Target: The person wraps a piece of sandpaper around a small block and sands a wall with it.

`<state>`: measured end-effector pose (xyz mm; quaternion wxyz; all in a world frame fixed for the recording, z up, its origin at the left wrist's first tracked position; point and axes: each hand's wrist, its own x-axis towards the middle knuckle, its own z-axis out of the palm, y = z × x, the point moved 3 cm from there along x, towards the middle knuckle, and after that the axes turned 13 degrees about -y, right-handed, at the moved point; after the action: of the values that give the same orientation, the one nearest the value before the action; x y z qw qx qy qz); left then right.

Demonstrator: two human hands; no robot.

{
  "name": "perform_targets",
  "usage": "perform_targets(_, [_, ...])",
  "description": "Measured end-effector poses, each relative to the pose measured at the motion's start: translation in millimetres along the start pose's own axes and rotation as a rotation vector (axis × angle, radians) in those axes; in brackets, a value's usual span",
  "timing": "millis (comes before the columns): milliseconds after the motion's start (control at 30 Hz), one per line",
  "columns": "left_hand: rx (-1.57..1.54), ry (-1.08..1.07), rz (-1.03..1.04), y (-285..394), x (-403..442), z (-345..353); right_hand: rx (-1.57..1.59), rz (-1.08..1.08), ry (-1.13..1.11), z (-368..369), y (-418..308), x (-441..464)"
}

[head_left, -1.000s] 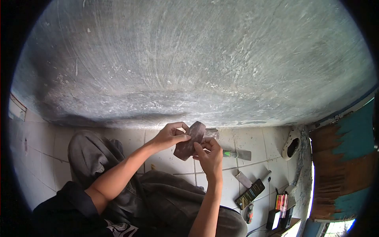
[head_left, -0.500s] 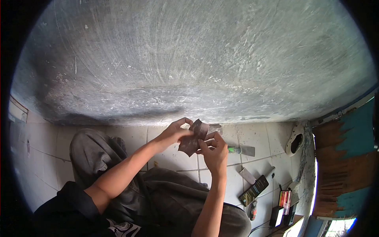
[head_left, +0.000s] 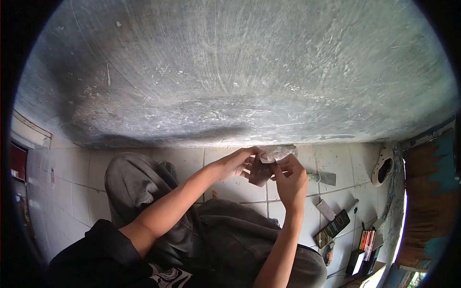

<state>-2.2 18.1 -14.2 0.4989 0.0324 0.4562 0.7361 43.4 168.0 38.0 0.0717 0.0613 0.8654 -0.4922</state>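
Observation:
My left hand [head_left: 237, 164] and my right hand [head_left: 291, 185] both pinch a small piece of dark brown sandpaper [head_left: 260, 175] above the floor, close to the wall. The sheet is curled, and its pale back shows at the top edge. My left fingers grip its left side, partly hidden behind it. On the right, my thumb and fingers press against the other side. The grey wall [head_left: 206, 81] in front is covered in scratches and pale scuffs. Just behind my right hand, a flat greyish piece [head_left: 286, 150] lies at the foot of the wall.
Right of my right hand lies a putty knife [head_left: 328, 178] on the tiled floor [head_left: 180, 156]. Farther right are a phone [head_left: 332, 229], a pale block [head_left: 326, 210], a perforated clog [head_left: 382, 167] and a box [head_left: 355, 261]. My crossed legs [head_left: 230, 223] fill the space below my hands.
The sandpaper was spread flatter and is now bent over, with its pale back showing. The whole view has shifted, so the scene sits farther right.

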Motion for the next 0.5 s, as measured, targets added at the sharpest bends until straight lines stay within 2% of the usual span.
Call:
perform_targets(233, [0.097,-0.072,0.007,0,0,5,-0.143,0.079,0.118,-9,-3,-3])
perform_targets(333, [0.201,-0.026,0.087,2,2,1,-0.066,0.083,0.106,-7,0,-1])
perform_targets(400, [0.253,0.01,0.118,3,3,-4,0.222,0.042,0.066,-1,8,3])
perform_targets(500, [0.374,0.064,0.129,8,1,-2,0.204,0.044,0.073,1,2,4])
